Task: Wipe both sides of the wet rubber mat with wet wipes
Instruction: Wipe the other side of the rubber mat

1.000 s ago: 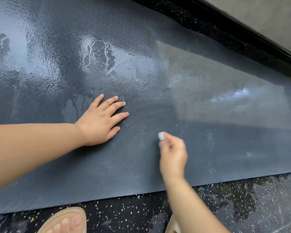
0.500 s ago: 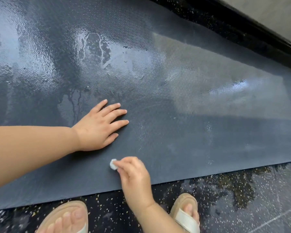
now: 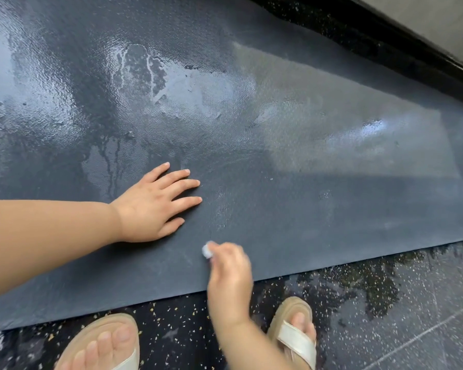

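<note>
Swept back rightward with the right hand (image 3: 229,273), curled fingers pinching a balled wet wipe (image 3: 207,251) onto the rubber mat (image 3: 305,209) just beside the left hand (image 3: 150,206), spread flat, pinning it. Probably mid-scrub, with wet patches (image 3: 145,73) beyond both hands undone.

— Is there any writing to read on the rubber mat (image 3: 305,209)?
— None. Its dark surface shows only wet sheen and fine texture.
— And on the sandals (image 3: 294,340), or the speckled floor (image 3: 385,329)?
— No brand, number or sign is legible on either.
</note>
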Available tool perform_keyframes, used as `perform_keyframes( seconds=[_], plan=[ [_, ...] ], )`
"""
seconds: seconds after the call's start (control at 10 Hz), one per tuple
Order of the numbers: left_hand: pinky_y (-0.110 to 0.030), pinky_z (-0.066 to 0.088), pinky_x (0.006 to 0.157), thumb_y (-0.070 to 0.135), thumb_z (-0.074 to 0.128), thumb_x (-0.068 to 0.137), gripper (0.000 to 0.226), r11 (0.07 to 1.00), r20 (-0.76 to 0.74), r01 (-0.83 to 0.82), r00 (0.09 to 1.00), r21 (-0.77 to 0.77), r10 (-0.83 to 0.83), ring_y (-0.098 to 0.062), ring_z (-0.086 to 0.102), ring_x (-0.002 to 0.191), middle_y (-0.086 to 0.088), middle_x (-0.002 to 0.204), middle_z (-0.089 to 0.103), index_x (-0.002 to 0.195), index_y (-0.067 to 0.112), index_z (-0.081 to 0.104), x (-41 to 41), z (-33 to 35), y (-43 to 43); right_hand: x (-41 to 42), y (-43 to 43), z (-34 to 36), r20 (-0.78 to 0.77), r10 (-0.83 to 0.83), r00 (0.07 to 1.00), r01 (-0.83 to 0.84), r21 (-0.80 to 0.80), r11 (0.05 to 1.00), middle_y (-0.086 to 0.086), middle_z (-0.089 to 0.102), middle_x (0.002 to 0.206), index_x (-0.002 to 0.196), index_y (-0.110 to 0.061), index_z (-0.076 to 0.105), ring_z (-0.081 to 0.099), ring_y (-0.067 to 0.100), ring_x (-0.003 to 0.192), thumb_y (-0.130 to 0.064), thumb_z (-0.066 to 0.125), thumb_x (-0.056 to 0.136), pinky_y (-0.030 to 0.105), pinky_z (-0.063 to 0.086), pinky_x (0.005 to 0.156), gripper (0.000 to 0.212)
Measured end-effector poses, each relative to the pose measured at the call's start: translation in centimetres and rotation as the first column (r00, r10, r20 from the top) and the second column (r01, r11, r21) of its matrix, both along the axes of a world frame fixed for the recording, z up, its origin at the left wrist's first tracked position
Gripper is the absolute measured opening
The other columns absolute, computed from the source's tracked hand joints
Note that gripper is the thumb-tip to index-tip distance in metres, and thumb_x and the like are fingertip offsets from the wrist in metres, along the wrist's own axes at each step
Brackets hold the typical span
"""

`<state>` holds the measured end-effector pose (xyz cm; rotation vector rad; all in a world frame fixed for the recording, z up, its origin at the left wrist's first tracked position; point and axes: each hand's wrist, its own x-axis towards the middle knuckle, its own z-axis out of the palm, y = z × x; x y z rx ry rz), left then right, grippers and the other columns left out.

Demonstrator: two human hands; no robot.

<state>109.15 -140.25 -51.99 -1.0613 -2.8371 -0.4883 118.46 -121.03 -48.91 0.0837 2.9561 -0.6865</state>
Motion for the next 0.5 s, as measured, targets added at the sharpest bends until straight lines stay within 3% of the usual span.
perform_keyframes(
  seconds=[0.1,0.2,0.3,0.4,0.5],
  plan=[
    [-0.062,0.038,0.098,0.032,0.081,0.066,0.051,1.000,0.003,-0.008,1.000,0.013,0.008,-0.038,0.056,0.117,-0.014,0.123,0.062,0.113,0.015,0.070,0.1,-0.1,0.1,2.4,-0.8,0.0,0.064,0.111,0.992,-0.098,-0.184,0.978,-0.009,0.060,0.083,0.089,-0.020,0.072,0.056,0.013,0.074,-0.004,0.067,0.079,0.016,0.042,0.070,0.020],
    [-0.063,0.036,0.099,0.031,0.080,0.067,0.050,1.000,0.003,-0.012,1.000,0.022,0.012,-0.038,0.055,0.118,-0.014,0.124,0.062,0.114,0.015,0.069,0.2,-0.1,0.0,-1.2,3.3,1.0,0.094,-0.216,0.972,0.234,-0.263,0.936,-0.011,0.056,0.081,0.085,-0.007,0.069,0.053,0.005,0.069,-0.010,0.066,0.083,0.012,0.042,0.067,0.005],
    [-0.062,0.035,0.100,0.031,0.079,0.069,0.049,0.999,0.006,-0.009,1.000,0.036,0.009,-0.038,0.055,0.119,-0.014,0.124,0.061,0.115,0.015,0.069,0.1,-0.1,-0.1,-5.6,9.4,1.6,0.022,-0.521,0.853,0.520,-0.110,0.847,0.002,0.055,0.105,0.101,-0.009,0.068,0.059,0.020,0.089,-0.003,0.054,0.090,0.030,0.047,0.087,0.019],
    [-0.061,0.035,0.100,0.032,0.079,0.070,0.049,0.999,0.000,-0.003,1.000,0.039,0.003,-0.037,0.055,0.119,-0.014,0.125,0.061,0.116,0.016,0.068,0.0,-0.2,-0.2,-5.5,11.8,0.4,0.020,-0.628,0.778,0.626,0.057,0.777,0.005,0.053,0.117,0.111,-0.011,0.065,0.058,0.023,0.096,-0.005,0.047,0.095,0.023,0.040,0.089,0.024],
    [-0.061,0.035,0.101,0.032,0.079,0.071,0.049,0.999,0.002,-0.006,1.000,0.039,0.006,-0.037,0.054,0.119,-0.014,0.125,0.061,0.116,0.016,0.068,0.0,-0.2,-0.2,-1.8,6.9,-0.4,-0.047,-0.537,0.842,0.538,0.013,0.843,-0.008,0.055,0.097,0.095,-0.022,0.068,0.059,0.020,0.091,-0.004,0.054,0.091,0.007,0.031,0.076,0.023]
  ],
)
